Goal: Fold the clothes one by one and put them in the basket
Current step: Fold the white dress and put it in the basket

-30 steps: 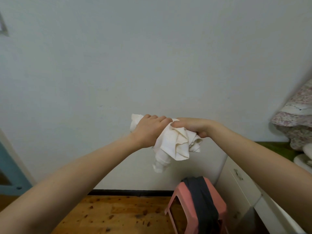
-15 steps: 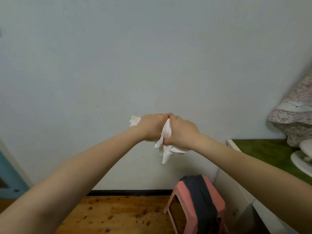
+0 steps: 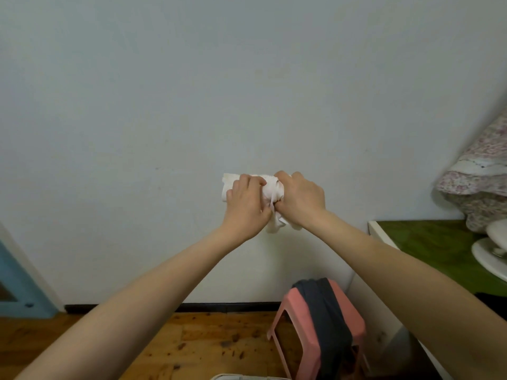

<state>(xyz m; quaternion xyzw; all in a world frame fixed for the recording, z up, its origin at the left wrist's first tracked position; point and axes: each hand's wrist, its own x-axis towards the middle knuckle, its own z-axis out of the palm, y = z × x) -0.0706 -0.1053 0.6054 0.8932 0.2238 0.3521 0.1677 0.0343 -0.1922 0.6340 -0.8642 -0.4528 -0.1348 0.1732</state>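
Note:
A small white garment (image 3: 270,192) is bunched into a tight roll, held up in the air in front of the pale wall. My left hand (image 3: 245,205) grips its left part, with a white end sticking out past the knuckles. My right hand (image 3: 300,200) grips its right part, and a loose corner hangs below the two hands. A dark grey garment (image 3: 326,319) lies draped over a pink stool (image 3: 354,322) lower right. A pale rim (image 3: 233,377) shows at the bottom edge; I cannot tell if it is the basket.
A white cabinet with a green top (image 3: 428,242) stands at the right, carrying a floral cloth (image 3: 477,182) and a white round object (image 3: 491,250). A wooden floor (image 3: 192,344) lies below, and a blue door edge (image 3: 16,286) is at the left.
The loose, hanging white garment has been gathered into a compact roll. My two hands have closed in on it and now grip it side by side.

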